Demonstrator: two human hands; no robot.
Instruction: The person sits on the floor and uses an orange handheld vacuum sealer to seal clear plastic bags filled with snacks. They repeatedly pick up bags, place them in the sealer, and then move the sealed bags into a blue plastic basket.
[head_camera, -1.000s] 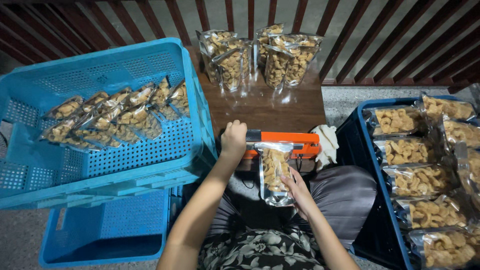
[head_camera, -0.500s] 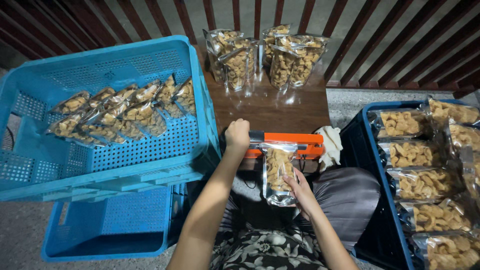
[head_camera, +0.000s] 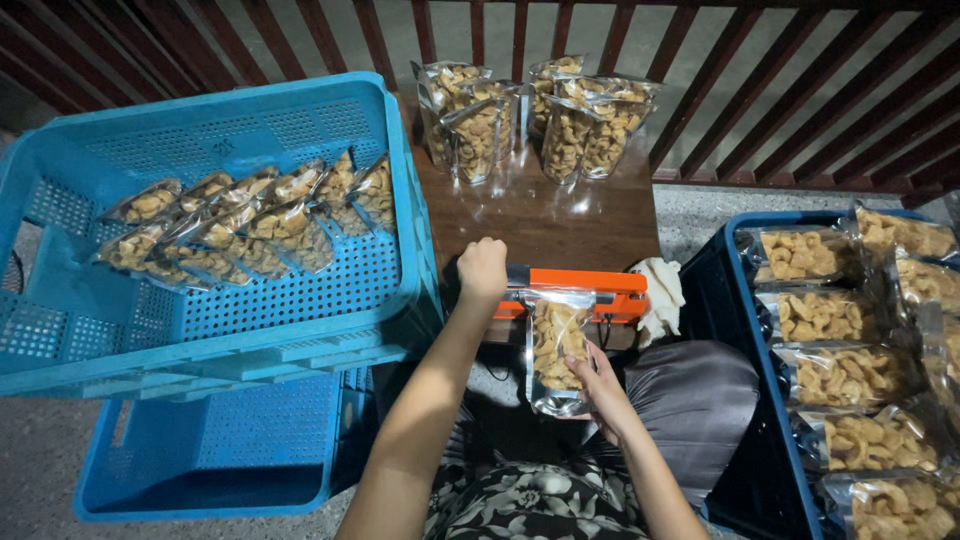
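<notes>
While left hand (head_camera: 482, 270) presses closed on orange sealer (head_camera: 575, 290) arm, right hand (head_camera: 600, 390) grips snack pouch (head_camera: 556, 350) from below, keeping pouch mouth flat under bar; sealer at near surface (head_camera: 560, 215) edge, just beyond grip.

Left hand (head_camera: 482, 272): closed fist, knuckles up, forearm extended toward 12 o'clock. Right hand (head_camera: 597, 385): lower, at 4 o'clock of the left, fingers curled in a pinching grip, forearm angled toward 11 o'clock.
</notes>
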